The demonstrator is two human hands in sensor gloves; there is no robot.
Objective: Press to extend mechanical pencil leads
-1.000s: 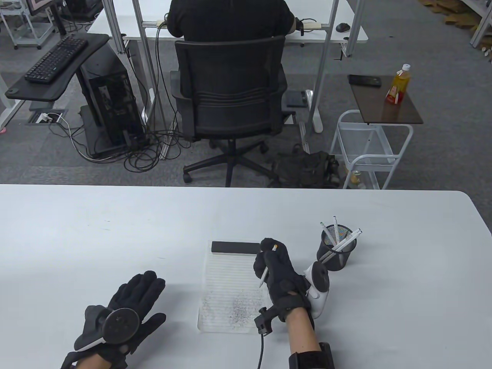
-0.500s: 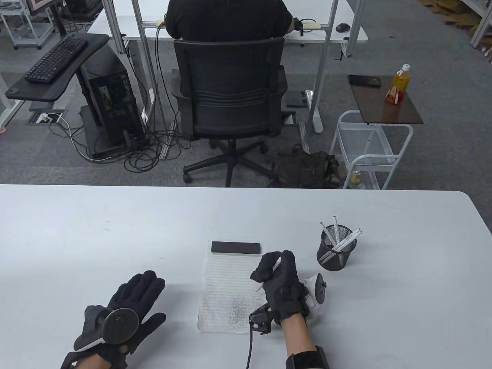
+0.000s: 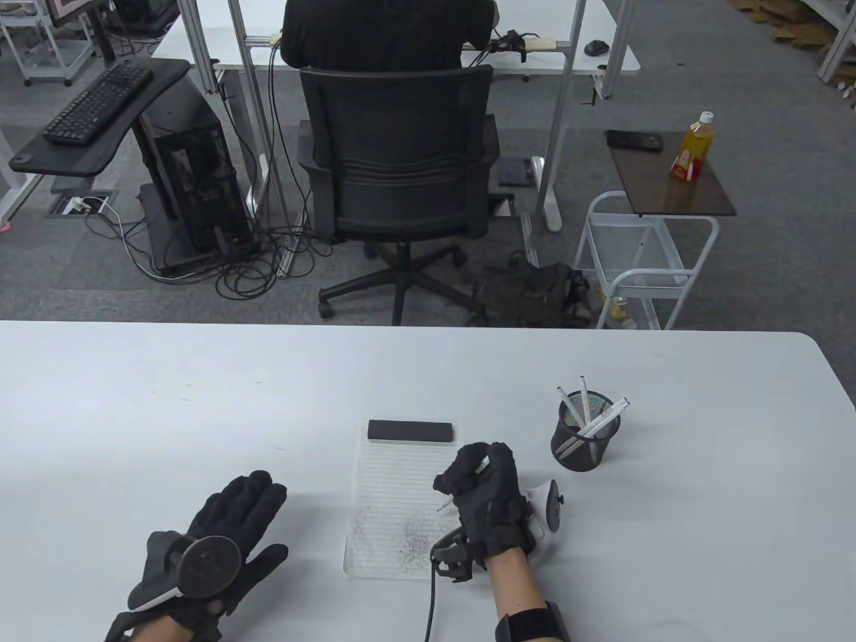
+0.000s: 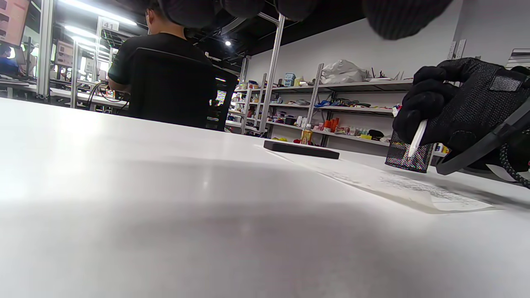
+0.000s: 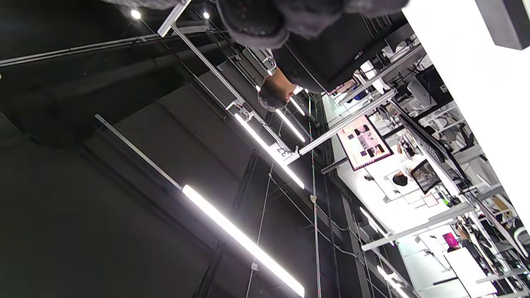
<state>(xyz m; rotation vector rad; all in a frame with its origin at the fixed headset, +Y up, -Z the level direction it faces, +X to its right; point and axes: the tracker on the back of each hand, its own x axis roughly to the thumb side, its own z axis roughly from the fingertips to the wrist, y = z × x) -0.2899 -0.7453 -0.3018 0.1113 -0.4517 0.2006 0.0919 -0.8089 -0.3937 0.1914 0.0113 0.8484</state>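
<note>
We see the right hand (image 3: 485, 498) grasping a mechanical pencil (image 3: 460, 485) in curled fingers (image 3: 468, 468), tip pointing down over the notepad (image 3: 394, 508). The left hand (image 3: 214, 548) rests flat on the counter (image 3: 200, 401), fingers released and spread. A pen cup (image 3: 585, 431) stands just beyond the right fingers.

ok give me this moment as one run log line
right hand: grips mechanical pencil, tip above notepad | left hand: flat on table | pen cup: pencils inside
</note>
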